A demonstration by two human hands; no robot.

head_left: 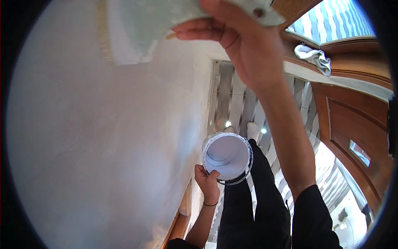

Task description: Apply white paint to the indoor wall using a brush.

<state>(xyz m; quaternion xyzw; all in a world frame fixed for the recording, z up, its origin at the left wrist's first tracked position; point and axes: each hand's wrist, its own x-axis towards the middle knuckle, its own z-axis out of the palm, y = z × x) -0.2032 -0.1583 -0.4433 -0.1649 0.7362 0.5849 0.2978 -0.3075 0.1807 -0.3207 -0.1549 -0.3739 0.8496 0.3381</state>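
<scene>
High in the view, my right hand (251,52) is closed around the handle end of a wide flat paintbrush (145,23). The brush is pale green and smeared white, with a yellowish bristle edge at its left end and a hole in the handle. It is held in front of the whitish wall (95,137); whether the bristles touch it I cannot tell. Lower down, my left hand (207,182) grips the rim of a round white paint bucket (241,155), thumb over the edge. White paint coats its inside, and a thin wire handle hangs along the near side.
Striped grey-and-white floor tiles (238,93) lie below, with my feet (253,130) beyond the bucket. On the right are a wooden door (352,128) and a wood-framed window with a white cloth (313,57) on its ledge. Wooden trim (178,224) runs at the lower left.
</scene>
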